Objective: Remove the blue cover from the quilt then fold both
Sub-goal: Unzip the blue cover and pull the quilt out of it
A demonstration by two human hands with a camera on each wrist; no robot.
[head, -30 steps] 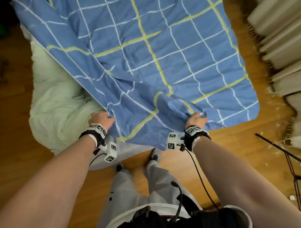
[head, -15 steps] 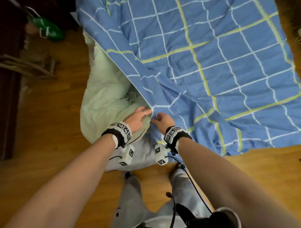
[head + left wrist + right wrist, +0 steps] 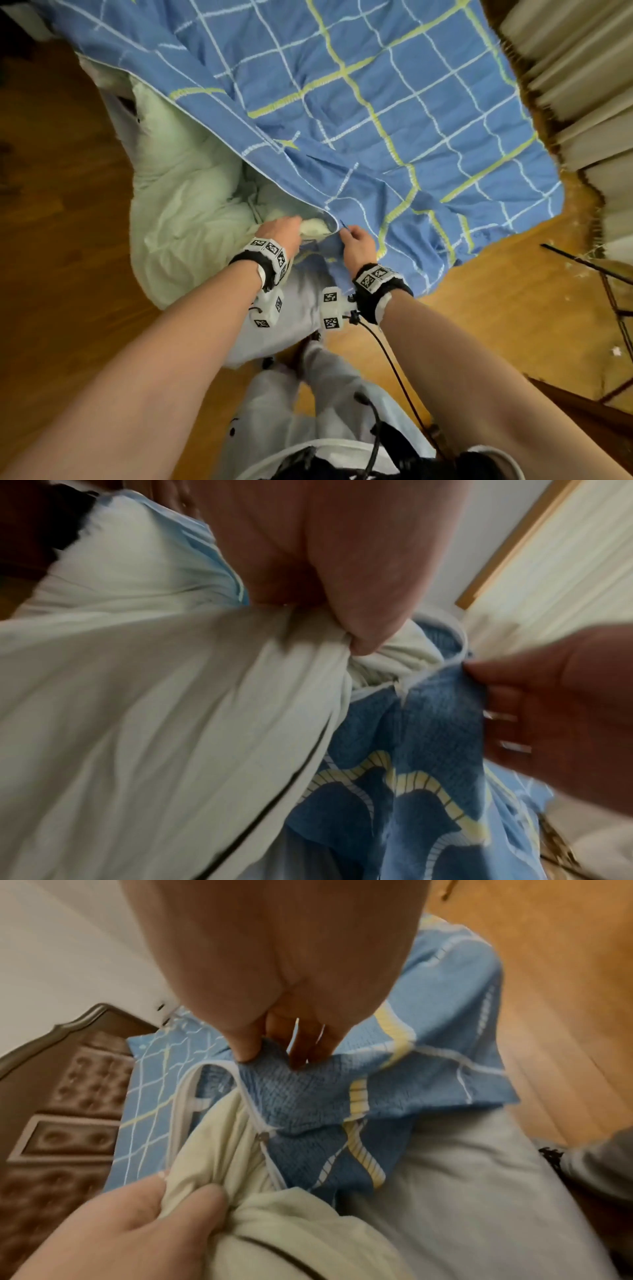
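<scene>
Wooden floor (image 3: 68, 240) under a bed. Left hand (image 3: 282, 229) grips the pale quilt (image 3: 178, 205), half out; right hand (image 3: 356, 240) pinches the blue cover (image 3: 376, 102) at its zip. Folding not begun.

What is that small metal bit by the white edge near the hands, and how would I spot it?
Start from the big blue checked cover over the bed, and follow its white-edged opening down to where the right hand pinches the blue cloth and the left hand grips the pale green quilt. There, on the white zipper tape, sits the zipper slider: the only small metal piece among soft fabric.
</scene>
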